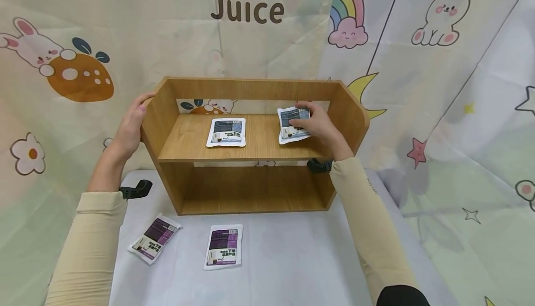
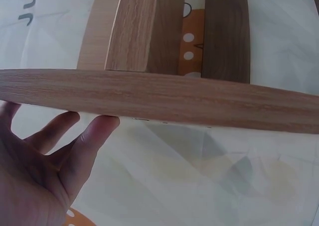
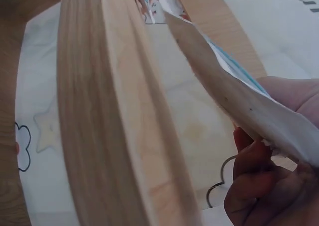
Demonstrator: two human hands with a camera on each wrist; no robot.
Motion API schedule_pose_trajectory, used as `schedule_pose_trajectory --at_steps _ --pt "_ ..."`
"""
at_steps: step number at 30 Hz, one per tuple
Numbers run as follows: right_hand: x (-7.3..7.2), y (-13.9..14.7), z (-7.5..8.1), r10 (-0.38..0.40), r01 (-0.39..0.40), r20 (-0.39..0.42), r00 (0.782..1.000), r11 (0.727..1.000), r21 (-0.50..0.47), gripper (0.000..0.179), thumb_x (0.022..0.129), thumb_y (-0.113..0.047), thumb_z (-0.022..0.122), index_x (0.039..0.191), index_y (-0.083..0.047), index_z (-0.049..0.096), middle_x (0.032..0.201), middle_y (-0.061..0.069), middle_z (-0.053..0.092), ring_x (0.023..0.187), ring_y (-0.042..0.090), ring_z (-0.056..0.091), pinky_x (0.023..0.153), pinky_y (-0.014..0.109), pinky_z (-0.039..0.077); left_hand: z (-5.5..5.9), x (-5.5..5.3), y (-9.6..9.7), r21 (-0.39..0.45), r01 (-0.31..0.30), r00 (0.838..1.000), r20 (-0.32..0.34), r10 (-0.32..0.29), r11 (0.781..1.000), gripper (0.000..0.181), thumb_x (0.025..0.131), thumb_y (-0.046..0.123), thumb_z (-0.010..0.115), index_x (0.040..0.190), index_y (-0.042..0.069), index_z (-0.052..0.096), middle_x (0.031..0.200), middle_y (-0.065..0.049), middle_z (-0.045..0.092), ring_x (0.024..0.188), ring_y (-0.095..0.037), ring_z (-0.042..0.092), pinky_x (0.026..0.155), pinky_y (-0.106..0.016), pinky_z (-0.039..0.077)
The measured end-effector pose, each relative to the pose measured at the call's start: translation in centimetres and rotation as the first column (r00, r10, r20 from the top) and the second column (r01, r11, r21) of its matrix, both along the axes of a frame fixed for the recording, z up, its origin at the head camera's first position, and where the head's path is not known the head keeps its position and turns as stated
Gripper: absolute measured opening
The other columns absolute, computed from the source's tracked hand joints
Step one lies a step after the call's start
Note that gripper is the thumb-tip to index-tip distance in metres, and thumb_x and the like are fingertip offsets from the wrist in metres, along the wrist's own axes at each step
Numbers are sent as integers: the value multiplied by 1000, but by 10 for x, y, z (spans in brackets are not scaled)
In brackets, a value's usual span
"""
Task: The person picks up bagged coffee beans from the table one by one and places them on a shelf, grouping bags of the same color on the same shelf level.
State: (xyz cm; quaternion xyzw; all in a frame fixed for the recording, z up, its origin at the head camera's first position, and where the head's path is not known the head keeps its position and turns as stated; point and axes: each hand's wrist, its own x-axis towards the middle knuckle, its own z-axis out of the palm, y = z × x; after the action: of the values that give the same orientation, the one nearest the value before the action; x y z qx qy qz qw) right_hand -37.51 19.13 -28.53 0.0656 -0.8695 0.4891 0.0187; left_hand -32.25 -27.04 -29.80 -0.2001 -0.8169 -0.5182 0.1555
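On the right of the upper tier of the wooden shelf (image 1: 246, 88), my right hand (image 1: 315, 122) holds a white pouch with a blue-grey label (image 1: 289, 119). The right wrist view shows that pouch (image 3: 234, 86) edge-on and tilted, with fingers (image 3: 251, 161) curled below it. A second blue-grey pouch (image 1: 227, 132) lies flat on the same tier, left of centre. My left hand (image 1: 130, 127) rests against the outside of the shelf's left side panel. Its fingertips touch the panel (image 2: 164, 99) in the left wrist view, and the fingers look fairly straight.
Two white pouches with purple labels lie on the white table (image 1: 284, 259) before the shelf: one slanted pouch (image 1: 154, 238) at left, one straighter pouch (image 1: 223, 247) near the middle. Behind hangs a patterned cloth (image 1: 267, 55) reading "Juice". The lower tier (image 1: 255, 187) sits beneath.
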Motion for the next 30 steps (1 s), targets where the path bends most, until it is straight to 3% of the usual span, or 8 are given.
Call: schedule_pose_trajectory --at_steps 4,18,30 --pt "-5 2 -5 3 -3 35 999 1000 -5 60 87 -20 74 142 -15 49 143 11 38 118 27 41 102 38 38 -1 1 1 -8 -3 1000 6 3 1000 52 102 42 19 152 29 25 139 -11 33 111 -29 40 78 -40 40" --pt "-13 11 -11 52 -53 25 998 998 41 77 77 -24 84 144 -14 47 147 12 35 120 28 39 105 42 33 -1 1 2 -4 -3 1000 -13 3 1000 51 102 41 19 151 29 26 138 -10 33 111 -29 40 78 -39 39" --pt "-15 14 -15 56 -60 44 997 994 96 76 76 -27 85 142 -15 49 143 12 38 121 29 38 106 44 32 -4 -1 0 15 9 1000 -19 -8 1000 52 102 40 20 151 28 28 136 -9 35 110 -29 40 78 -39 38"
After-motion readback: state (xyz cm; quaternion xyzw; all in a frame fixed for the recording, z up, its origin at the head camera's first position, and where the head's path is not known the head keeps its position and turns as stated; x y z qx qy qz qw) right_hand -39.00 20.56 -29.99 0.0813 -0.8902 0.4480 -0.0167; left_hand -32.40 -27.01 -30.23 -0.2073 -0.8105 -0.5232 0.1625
